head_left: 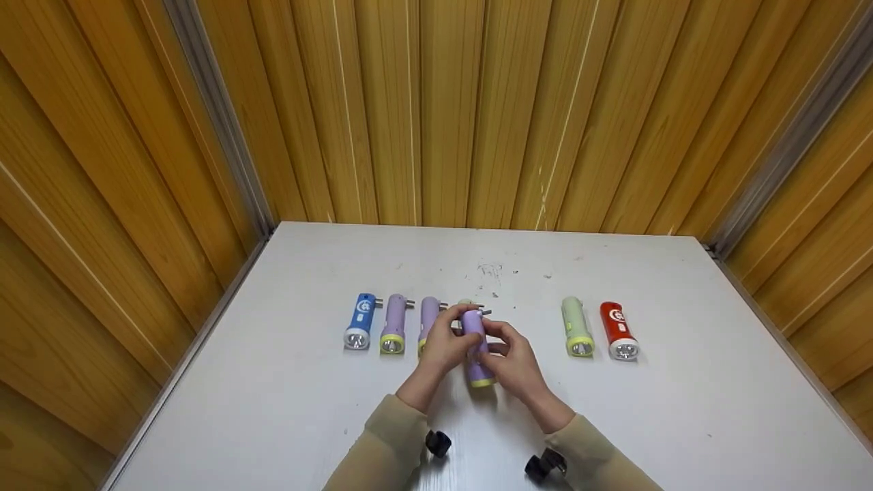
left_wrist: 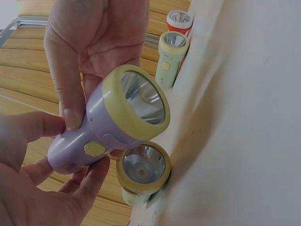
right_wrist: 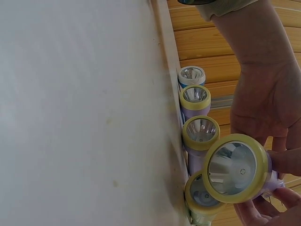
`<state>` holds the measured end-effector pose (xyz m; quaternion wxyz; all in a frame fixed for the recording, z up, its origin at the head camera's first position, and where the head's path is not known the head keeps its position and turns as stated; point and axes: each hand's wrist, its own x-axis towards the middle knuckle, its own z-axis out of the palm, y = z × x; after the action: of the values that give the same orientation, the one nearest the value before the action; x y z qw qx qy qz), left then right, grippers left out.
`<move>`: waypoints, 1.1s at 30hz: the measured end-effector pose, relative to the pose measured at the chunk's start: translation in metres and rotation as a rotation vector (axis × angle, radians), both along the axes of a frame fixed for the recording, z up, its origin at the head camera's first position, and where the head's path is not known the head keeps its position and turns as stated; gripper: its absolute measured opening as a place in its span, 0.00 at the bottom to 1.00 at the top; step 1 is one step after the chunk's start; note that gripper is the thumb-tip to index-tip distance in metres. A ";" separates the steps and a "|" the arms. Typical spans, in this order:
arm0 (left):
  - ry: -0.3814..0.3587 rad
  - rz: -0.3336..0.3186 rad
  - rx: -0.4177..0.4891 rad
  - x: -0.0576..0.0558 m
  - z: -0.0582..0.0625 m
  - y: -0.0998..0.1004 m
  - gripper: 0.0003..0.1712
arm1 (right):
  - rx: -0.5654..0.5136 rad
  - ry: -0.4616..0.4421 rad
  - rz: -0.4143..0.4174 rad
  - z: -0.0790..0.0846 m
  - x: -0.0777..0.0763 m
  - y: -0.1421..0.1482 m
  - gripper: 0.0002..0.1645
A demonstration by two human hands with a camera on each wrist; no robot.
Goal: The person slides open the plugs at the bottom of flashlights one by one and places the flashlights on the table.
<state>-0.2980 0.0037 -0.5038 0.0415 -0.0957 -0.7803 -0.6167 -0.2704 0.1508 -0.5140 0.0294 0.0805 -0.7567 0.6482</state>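
Note:
Both hands hold a purple flashlight (head_left: 481, 372) with a yellow rim, raised above the white table. My left hand (head_left: 445, 346) grips its body from the left, thumb across it. From the other side my right hand (head_left: 516, 365) pinches it between thumb and fingers. Metal plug prongs (head_left: 486, 312) stick out near its far end. In the left wrist view a yellow switch (left_wrist: 94, 149) shows on the body, and the lens (left_wrist: 143, 97) faces the camera. Just behind the hands lies a pale green flashlight (left_wrist: 143, 167), mostly hidden in the head view.
Left of the hands lie a blue flashlight (head_left: 361, 320) and two purple flashlights (head_left: 395, 317) (head_left: 430, 315), side by side. To the right are a green flashlight (head_left: 576, 320) and a red flashlight (head_left: 617, 324). Wood-patterned panels (head_left: 443, 116) enclose the table (head_left: 307, 409) at the back and sides.

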 end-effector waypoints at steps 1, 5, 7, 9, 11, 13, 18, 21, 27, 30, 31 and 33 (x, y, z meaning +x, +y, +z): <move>-0.001 -0.001 0.001 0.000 0.000 0.000 0.29 | 0.001 0.001 0.002 0.000 0.000 0.000 0.33; -0.004 -0.001 0.006 0.000 0.000 0.000 0.29 | 0.008 0.010 0.009 -0.001 0.000 0.001 0.33; -0.011 -0.002 0.007 0.001 0.001 0.000 0.29 | 0.011 0.010 0.012 0.000 0.000 0.001 0.33; -0.016 -0.005 0.008 0.001 0.001 0.001 0.30 | 0.009 0.001 0.015 0.000 0.000 0.001 0.34; -0.021 -0.010 0.010 0.001 0.001 0.001 0.30 | 0.005 -0.008 0.017 0.000 0.001 0.002 0.34; -0.024 -0.011 0.010 0.001 0.002 0.001 0.30 | 0.000 -0.019 0.017 0.000 0.000 0.002 0.34; -0.004 -0.019 0.021 0.001 0.002 0.001 0.30 | -0.010 -0.021 0.017 0.001 0.001 0.001 0.34; 0.006 -0.028 0.034 0.001 0.001 0.001 0.31 | -0.008 -0.018 0.012 0.001 0.000 0.001 0.33; 0.018 -0.033 0.052 0.002 0.000 0.002 0.31 | -0.006 -0.005 -0.003 0.000 -0.001 0.002 0.33; 0.021 -0.033 0.063 0.002 -0.001 0.003 0.32 | -0.008 0.002 -0.012 0.000 -0.001 0.002 0.33; 0.019 -0.032 0.066 0.002 -0.001 0.003 0.32 | -0.011 0.003 -0.015 0.000 -0.002 0.002 0.33; 0.016 -0.030 0.072 0.001 -0.002 0.003 0.32 | -0.017 0.002 -0.026 -0.001 -0.002 0.002 0.33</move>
<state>-0.2966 0.0070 -0.5057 0.0419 -0.1105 -0.7557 -0.6442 -0.2725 0.1529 -0.5148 0.0392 0.0710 -0.7522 0.6539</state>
